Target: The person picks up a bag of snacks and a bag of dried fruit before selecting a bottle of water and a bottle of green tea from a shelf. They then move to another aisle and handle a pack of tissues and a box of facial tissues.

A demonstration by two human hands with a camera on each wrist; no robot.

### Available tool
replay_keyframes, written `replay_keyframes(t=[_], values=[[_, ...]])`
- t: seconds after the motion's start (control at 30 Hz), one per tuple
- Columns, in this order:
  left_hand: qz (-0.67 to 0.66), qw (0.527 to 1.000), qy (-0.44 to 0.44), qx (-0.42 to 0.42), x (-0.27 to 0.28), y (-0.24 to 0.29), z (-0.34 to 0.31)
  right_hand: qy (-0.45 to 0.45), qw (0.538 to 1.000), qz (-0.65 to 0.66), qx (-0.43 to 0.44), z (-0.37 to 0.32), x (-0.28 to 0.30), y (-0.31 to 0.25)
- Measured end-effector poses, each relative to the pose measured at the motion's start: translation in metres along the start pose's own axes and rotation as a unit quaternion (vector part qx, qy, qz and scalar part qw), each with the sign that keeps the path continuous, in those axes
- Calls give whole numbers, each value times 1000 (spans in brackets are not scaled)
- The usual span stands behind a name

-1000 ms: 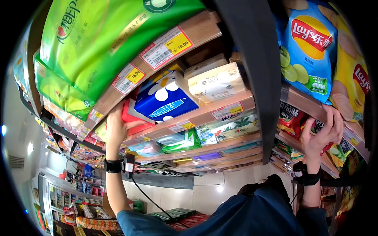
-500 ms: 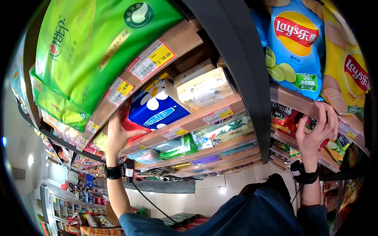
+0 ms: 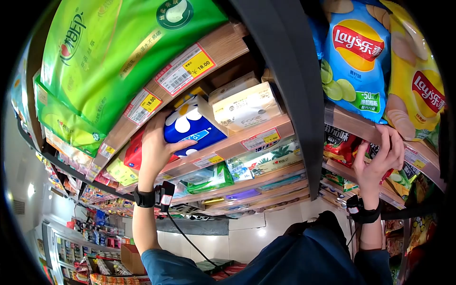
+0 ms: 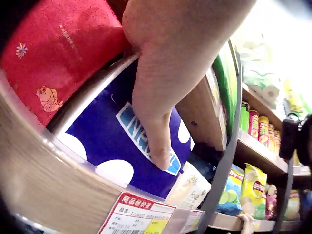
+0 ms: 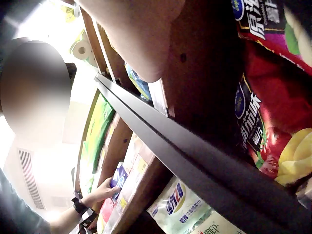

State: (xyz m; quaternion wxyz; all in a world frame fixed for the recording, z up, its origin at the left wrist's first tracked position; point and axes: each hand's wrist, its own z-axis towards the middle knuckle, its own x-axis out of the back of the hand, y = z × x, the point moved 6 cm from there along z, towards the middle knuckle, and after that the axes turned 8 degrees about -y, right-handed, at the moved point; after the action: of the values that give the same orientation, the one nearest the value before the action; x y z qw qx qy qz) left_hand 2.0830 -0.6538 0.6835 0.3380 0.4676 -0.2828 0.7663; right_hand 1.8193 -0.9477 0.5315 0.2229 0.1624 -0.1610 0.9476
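Observation:
My left hand [image 3: 159,145] grips the blue tissue pack [image 3: 202,124] by its left part, thumb across the printed front; its other fingers are mostly hidden at the pack's side. In the left wrist view the thumb of my left hand [image 4: 161,107] lies on the blue pack's label [image 4: 109,129]. A red pack [image 3: 135,146] stands just left of the blue one, and a beige pack [image 3: 244,109] stands on its right. My right hand [image 3: 373,164], fingers loosely bent, rests at the edge of the snack shelf, below a blue chip bag [image 3: 356,61], holding nothing visible.
A dark upright post [image 3: 285,80] divides the tissue shelves from the snack shelves. Large green packages [image 3: 114,57] lie on the shelf above. Lower shelves [image 3: 266,187] hold more packs. A yellow chip bag [image 3: 413,80] hangs at the right.
My left hand has moved right from the red pack to the blue pack, its thumb now across the front. My right hand stays at the snack shelf edge.

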Motion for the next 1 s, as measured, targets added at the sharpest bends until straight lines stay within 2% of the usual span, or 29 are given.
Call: replay_keyframes(t=[0.13,0.2,0.33,0.43,0.47,0.53,0.67,0.8,0.87,1.0], values=[[19,999,35,-7,4,6,-11,0,1000,-4,-2,1,0,-2],[104,990,87,-34,12,21,-23,-1,1000,-5,-4,1,1,-2],[162,972,156,-66,23,36,-52,2,1000,6,8,3,1,-2],[176,967,172,-63,27,36,-77,-3,1000,6,10,5,2,-3],[133,975,164,-75,31,43,-82,4,1000,3,15,6,2,-3],[144,972,155,-105,27,49,-93,19,1000,-1,23,6,1,-4],[155,978,49,-127,12,75,-116,36,999,-14,32,6,-1,-4],[207,960,-52,-183,-25,93,-142,41,999,-19,29,3,-4,-3],[220,950,-67,-209,-33,99,-150,41,998,-19,35,4,-4,-3],[205,957,-64,-196,-29,99,-148,50,998,-15,33,2,-5,-2]])
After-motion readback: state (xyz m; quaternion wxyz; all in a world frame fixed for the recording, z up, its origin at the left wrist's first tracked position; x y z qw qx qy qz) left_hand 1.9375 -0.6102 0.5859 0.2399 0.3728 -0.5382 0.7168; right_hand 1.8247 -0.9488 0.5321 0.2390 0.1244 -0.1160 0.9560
